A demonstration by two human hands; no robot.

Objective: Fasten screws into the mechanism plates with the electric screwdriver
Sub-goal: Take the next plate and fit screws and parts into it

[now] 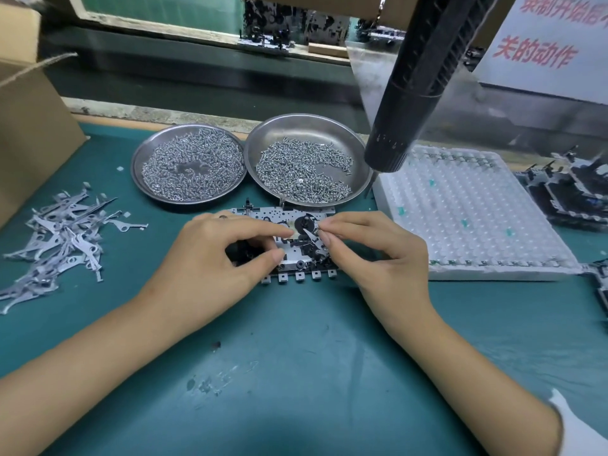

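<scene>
A metal mechanism plate (297, 268) with black parts lies on the green mat at the centre. My left hand (217, 261) holds its left side, thumb and forefinger curled onto it. My right hand (371, 255) pinches a small screw (318, 229) between thumb and forefinger over the plate's black wheel. The black electric screwdriver (418, 83) hangs from above at the upper right, untouched, its tip near the right dish. Two round steel dishes hold small parts: the left dish (189, 164) and the right dish (306, 159), which holds screws.
A heap of flat metal levers (62, 238) lies at the left. A white dimpled foam tray (467, 212) sits at the right, with more mechanism assemblies (572, 189) beyond it. Cardboard boxes (29, 133) stand at the far left. A conveyor runs along the back.
</scene>
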